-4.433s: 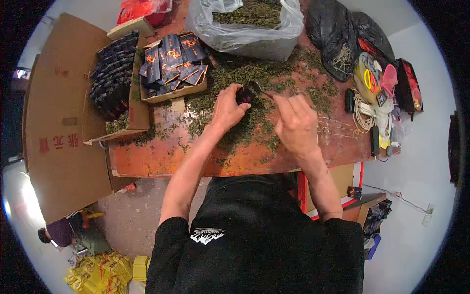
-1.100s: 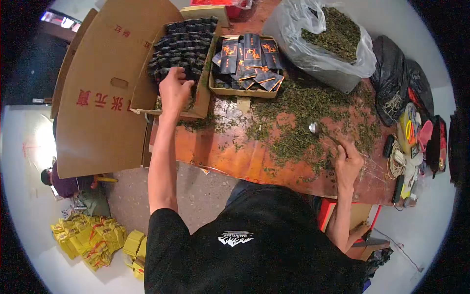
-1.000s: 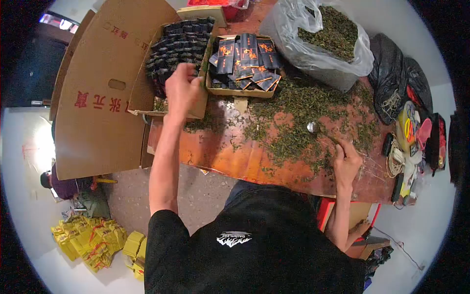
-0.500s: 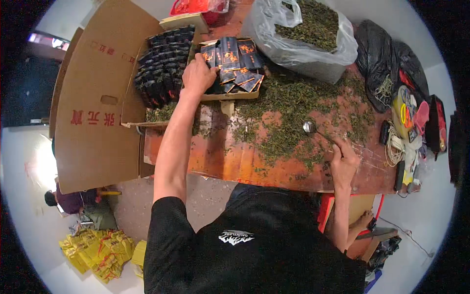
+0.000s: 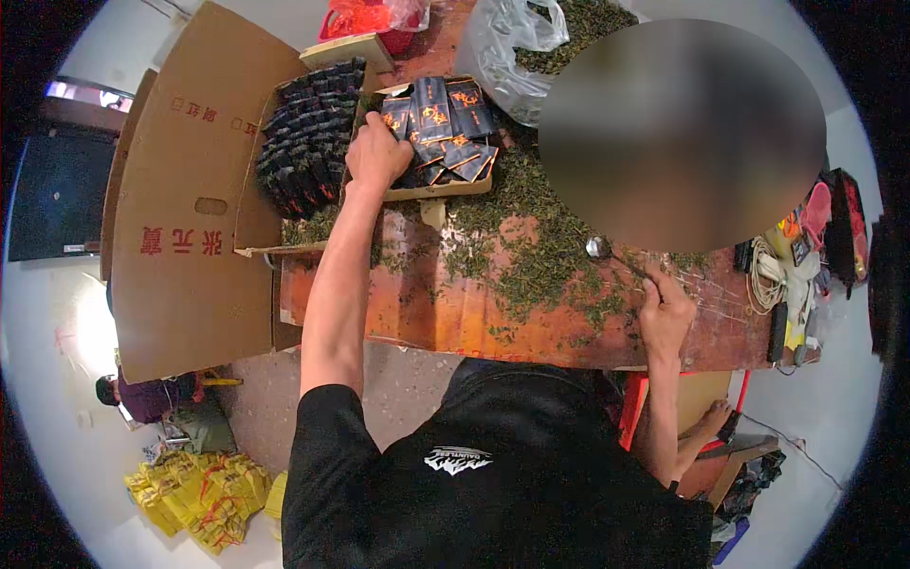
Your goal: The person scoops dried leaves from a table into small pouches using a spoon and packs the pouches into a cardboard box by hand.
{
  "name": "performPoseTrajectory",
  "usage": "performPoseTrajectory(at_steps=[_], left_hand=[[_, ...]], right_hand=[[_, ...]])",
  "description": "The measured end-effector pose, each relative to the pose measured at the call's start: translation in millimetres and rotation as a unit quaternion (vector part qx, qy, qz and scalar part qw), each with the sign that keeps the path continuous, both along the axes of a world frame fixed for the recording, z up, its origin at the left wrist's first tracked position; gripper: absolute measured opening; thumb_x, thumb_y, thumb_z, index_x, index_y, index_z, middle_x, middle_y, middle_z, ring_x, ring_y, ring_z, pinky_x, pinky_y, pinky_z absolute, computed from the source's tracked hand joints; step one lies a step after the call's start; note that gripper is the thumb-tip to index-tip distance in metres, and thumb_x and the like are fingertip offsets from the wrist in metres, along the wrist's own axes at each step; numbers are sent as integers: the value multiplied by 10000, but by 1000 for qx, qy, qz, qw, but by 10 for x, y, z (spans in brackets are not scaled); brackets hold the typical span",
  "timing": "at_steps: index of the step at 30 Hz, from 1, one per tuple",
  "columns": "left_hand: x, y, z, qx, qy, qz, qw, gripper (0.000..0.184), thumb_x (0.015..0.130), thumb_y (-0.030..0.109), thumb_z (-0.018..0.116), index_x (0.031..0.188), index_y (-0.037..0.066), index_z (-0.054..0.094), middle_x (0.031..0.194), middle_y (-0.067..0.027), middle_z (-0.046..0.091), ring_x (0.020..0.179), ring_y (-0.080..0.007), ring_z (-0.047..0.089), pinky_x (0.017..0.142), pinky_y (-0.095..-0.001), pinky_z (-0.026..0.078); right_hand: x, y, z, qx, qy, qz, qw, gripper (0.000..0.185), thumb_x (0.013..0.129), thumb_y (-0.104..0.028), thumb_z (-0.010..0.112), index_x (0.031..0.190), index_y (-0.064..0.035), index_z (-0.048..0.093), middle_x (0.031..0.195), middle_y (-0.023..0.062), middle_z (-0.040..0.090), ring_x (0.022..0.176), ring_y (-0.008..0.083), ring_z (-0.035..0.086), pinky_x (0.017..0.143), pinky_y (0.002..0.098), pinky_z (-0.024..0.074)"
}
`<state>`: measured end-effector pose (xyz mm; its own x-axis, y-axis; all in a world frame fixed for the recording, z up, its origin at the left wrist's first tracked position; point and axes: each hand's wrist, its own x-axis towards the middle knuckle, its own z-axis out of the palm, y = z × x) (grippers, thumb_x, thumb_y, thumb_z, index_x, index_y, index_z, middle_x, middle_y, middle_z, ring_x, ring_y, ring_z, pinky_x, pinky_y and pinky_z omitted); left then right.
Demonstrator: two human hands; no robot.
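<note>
My left hand (image 5: 379,156) reaches to the left edge of a small open cardboard box (image 5: 445,192) of loose dark packets (image 5: 433,106) with orange print. Its fingers are bent down among the packets; what they grip is hidden beneath the hand. A metal spoon (image 5: 599,247) is in my right hand (image 5: 667,311), its bowl pointing left just over the dried tea leaves (image 5: 540,270) spread on the wooden table (image 5: 408,318). Left of the small box, rows of filled black packets (image 5: 308,133) stand packed in a large carton (image 5: 185,275).
A clear plastic bag (image 5: 502,71) of leaves stands at the back. Cord (image 5: 766,275) and small items crowd the right end. A blurred oval covers the back right. Another person (image 5: 152,398) is at lower left, near yellow bags (image 5: 199,493).
The view has shifted slightly, and a blurred oval now covers the back right. Both hands stay in nearly the same places, and the spoon remains in my right hand.
</note>
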<state>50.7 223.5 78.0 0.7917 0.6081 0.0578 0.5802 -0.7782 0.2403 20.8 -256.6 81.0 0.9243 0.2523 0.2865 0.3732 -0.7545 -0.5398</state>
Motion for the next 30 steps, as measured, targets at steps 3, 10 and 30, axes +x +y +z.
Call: performPoseTrajectory(at_steps=[3, 10, 30], left_hand=[[-59, -103, 93, 4, -22, 0, 1000, 448, 793, 214, 633, 1152, -14, 495, 1095, -291, 652, 1010, -486, 650, 874, -554, 524], [-394, -627, 500, -10, -142, -102, 985, 450, 790, 195, 634, 1189, 12, 535, 1107, -245, 626, 1015, -452, 621, 903, -532, 505], [-598, -2626, 300, -306, -14, -451, 839, 472, 739, 133, 667, 1198, 32, 622, 1085, -194, 645, 1017, -408, 648, 897, -456, 537]], right_hand=[[-7, 4, 21, 2, 22, -7, 1000, 180, 870, -11, 662, 1037, -40, 723, 921, 169, 706, 829, 355, 692, 723, 420, 544], [-4, -9, -8, 32, 6, -16, 999, 170, 877, -20, 665, 1035, -18, 726, 945, 177, 724, 840, 352, 701, 738, 406, 543], [-76, 95, -269, 345, 250, -156, 891, 246, 894, -98, 733, 1106, 29, 733, 947, 97, 756, 846, 152, 699, 778, 289, 552]])
